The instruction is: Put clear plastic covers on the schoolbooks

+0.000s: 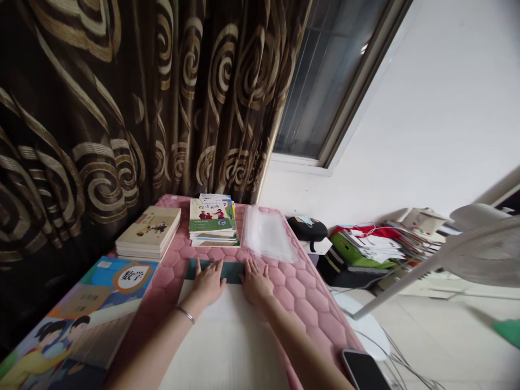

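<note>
A large pale sheet or open book with a dark green band along its far end lies in front of me; whether it is one piece I cannot tell. My left hand, with a silver bangle at the wrist, rests flat on the band's left part, fingers spread. On the band's right part lies my right hand, fingers stretched forward. Just beyond it is a stack of clear plastic sleeves. Past my left hand sits a pile of booklets with a green and white cover on top.
Everything lies on a pink quilted cover. At left are a stack of beige books and a large colourful maths textbook. A phone lies at the right edge. A black case and a white fan stand beyond.
</note>
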`<action>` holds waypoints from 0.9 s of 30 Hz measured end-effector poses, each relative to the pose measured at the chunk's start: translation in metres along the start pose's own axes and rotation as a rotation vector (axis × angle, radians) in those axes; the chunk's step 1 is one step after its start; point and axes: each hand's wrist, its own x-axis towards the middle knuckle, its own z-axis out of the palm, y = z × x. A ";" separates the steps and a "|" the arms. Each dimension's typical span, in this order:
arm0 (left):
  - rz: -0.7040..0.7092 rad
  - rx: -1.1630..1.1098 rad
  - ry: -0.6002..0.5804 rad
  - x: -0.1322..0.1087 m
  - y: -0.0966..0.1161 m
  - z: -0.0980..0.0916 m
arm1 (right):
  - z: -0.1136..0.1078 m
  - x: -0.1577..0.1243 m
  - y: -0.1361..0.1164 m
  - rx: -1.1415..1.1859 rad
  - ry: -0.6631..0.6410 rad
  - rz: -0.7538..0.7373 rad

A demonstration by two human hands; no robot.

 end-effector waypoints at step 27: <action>-0.247 0.208 0.009 -0.025 -0.063 -0.023 | 0.019 -0.006 0.036 0.048 0.079 0.051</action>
